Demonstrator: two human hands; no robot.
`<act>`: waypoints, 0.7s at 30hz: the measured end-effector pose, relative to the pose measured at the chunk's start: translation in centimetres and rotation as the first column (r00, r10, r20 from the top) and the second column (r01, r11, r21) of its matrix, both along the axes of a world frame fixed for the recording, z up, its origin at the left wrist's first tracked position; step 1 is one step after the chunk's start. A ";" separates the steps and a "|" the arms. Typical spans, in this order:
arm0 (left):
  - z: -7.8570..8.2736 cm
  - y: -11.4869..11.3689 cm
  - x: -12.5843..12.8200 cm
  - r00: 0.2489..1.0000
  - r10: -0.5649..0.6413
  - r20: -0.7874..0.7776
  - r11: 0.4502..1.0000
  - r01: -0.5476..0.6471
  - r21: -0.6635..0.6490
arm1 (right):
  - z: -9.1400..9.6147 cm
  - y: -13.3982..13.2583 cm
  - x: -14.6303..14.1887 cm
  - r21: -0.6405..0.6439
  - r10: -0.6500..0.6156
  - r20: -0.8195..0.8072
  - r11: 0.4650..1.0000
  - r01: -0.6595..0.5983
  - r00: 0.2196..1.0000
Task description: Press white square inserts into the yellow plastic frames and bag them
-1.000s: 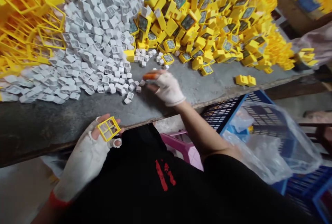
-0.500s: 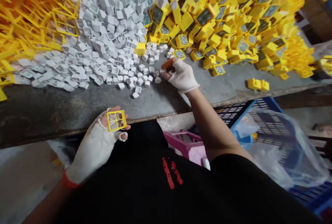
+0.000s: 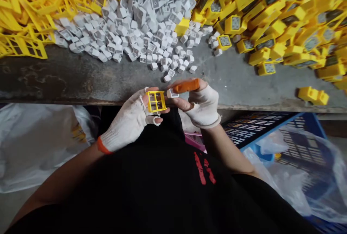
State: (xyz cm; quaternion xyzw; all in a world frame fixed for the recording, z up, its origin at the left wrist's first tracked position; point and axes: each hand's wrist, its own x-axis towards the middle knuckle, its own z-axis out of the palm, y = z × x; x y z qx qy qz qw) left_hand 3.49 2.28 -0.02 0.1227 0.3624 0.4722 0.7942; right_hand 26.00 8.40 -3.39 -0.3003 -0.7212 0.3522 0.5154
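Nothing we can read, a red print on the black shirt [image 3: 204, 168], too folded and blurred for us to make out, no legible marks on the yellow plastic frame [image 3: 156, 101] or the white plastic caps [image 3: 151, 42]

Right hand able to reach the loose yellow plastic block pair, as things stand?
Probably yes: only grey table lies between the right hand and the yellow plastic block pair, though its grip seems to pinch a small white plastic cube.
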 end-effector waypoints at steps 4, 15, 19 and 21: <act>0.5 -0.4 0.1 0.999 0.044 -0.010 0.998 -0.045 -0.034 | -0.2 -0.7 -0.3 0.189 0.053 0.080 0.980 -0.067 0.995; -0.6 -0.6 0.1 0.992 0.087 -0.092 0.995 -0.091 -0.040 | -1.4 -1.6 1.7 0.414 -0.212 0.387 0.910 0.037 0.897; -0.7 -0.1 0.4 0.985 0.090 -0.150 0.991 -0.104 -0.085 | -1.6 3.9 6.5 0.294 -0.481 0.604 0.875 0.384 0.635; -0.5 0.2 0.7 0.980 0.079 -0.182 0.986 -0.103 -0.127 | -1.5 6.7 7.5 0.186 -0.420 0.763 0.871 0.455 0.492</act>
